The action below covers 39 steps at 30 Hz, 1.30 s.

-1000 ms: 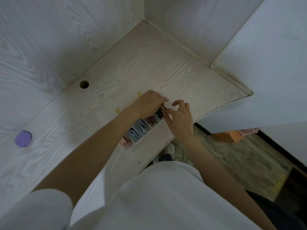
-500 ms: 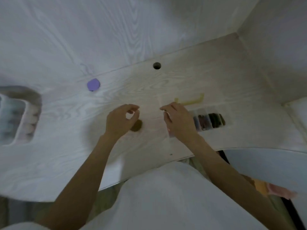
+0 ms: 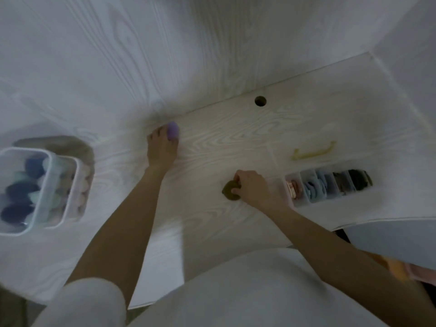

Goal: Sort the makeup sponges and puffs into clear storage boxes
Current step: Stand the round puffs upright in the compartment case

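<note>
My left hand [image 3: 162, 149] is stretched to the desk's [image 3: 236, 138] back edge, fingertips pinching the purple sponge [image 3: 173, 130] there. Right hand [image 3: 252, 187] grips the olive puff [image 3: 230, 191] flat on the desk approx mid, nr the front edge. Divided clear organizer [image 3: 330, 187] sits just right of it. Two clear boxes [image 3: 42, 187] w/ sponges stand at the left end.

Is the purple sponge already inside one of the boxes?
No, the purple sponge is out on the desk, at the fingertips of the left hand, well apart from the clear boxes.
</note>
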Tool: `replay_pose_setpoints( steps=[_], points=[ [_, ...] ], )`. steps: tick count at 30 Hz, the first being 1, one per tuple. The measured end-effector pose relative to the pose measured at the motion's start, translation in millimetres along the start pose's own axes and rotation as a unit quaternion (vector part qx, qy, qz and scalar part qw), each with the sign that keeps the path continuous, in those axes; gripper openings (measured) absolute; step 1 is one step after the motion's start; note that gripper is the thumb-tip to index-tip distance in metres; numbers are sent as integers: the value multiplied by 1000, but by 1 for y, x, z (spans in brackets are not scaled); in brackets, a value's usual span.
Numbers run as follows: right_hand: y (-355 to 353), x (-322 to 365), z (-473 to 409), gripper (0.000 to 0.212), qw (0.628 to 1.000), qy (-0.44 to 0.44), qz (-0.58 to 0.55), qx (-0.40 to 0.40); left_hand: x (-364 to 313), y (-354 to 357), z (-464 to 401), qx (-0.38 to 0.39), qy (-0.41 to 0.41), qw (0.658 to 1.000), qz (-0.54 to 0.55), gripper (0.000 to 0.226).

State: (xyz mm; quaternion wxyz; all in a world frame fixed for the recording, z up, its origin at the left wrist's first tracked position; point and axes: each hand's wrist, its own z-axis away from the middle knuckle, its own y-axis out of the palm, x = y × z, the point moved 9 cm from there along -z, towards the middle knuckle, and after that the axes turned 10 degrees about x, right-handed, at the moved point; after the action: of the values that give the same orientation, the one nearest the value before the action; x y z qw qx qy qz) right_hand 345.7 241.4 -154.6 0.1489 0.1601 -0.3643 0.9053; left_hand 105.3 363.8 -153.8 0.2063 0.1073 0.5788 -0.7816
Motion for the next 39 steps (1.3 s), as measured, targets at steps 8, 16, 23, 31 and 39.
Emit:
replay_pose_setpoints(
  steps=[8,16,23,31,39],
  points=[
    [-29,-21,38,16,983,-72,-127,-110,-2,-3,-8,-8,-13,989,146,47],
    [-78,-69,106,17,941,-55,-208,-262,-70,51,49,116,51,985,119,45],
    [-115,-196,187,18,841,79,-258,-469,-138,78,98,140,101,951,256,47],
    [-124,-268,193,10,821,135,-217,-511,-279,53,125,125,265,921,256,20],
    [-122,-262,170,8,875,127,-7,-467,-416,99,147,189,433,862,185,11]
  ],
)
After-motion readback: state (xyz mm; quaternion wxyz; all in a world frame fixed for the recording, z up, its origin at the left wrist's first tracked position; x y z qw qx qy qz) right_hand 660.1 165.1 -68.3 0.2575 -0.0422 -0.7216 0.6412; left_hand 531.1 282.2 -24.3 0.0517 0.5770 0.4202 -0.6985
